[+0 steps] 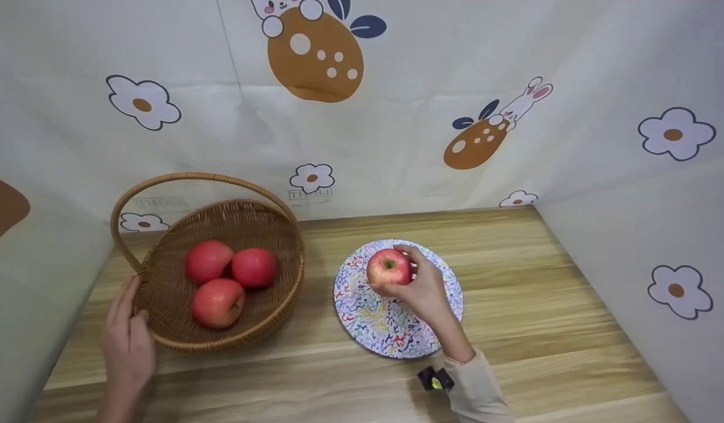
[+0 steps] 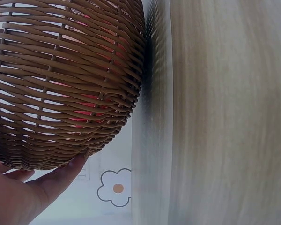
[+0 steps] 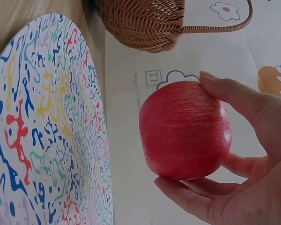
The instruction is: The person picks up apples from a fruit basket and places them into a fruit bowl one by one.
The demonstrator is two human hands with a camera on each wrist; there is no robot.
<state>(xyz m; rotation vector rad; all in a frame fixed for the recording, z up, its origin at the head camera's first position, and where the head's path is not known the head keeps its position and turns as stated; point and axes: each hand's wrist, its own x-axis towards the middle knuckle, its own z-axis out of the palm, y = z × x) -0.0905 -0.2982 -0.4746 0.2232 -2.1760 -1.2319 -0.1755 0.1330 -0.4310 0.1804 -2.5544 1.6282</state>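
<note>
A wicker basket (image 1: 291, 294) with an arched handle stands on the left of the table, holding three red apples (image 1: 218, 302). Against its left rim rests my left hand (image 1: 127, 346), fingers fairly straight and tips touching the weave. In the left wrist view the left hand (image 2: 25, 194) touches the basket's (image 2: 61, 89) outer side. My right hand (image 1: 423, 288) grips a red apple (image 1: 388, 267) between thumb and fingers above a round, colourfully patterned plate (image 1: 362, 317). The right wrist view shows this apple (image 3: 185, 131) apart from the plate (image 3: 51, 122).
The wood-grain table (image 1: 526, 317) is bounded by a pale cloth (image 1: 397, 147) printed with flowers and rabbits, at the back and both sides. A small dark object (image 1: 435, 379) sits by the right sleeve (image 1: 476, 388).
</note>
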